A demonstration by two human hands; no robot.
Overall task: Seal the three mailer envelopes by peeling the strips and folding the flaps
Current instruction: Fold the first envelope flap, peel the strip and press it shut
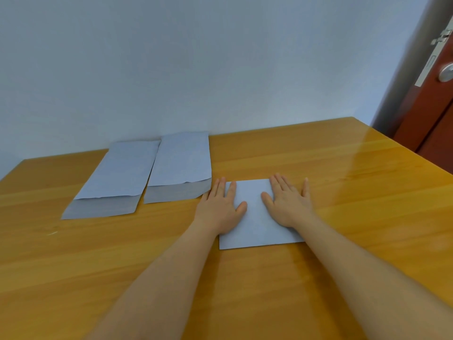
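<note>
Three pale mailer envelopes lie on a wooden table (318, 168). The left envelope (117, 175) and the middle envelope (182, 163) lie lengthwise with their grey flaps open toward me. The third envelope (257, 227) looks shorter and lies flat in front of me. My left hand (220, 207) presses palm-down on its left side, fingers spread. My right hand (289, 204) presses flat on its right side. Both hands cover its far corners. I cannot see a peel strip on it.
The white wall stands right behind the table's far edge. A brown door (436, 101) with a metal handle is at the right, beyond the table's right corner. A tiny light scrap (52, 233) lies on the wood at the left.
</note>
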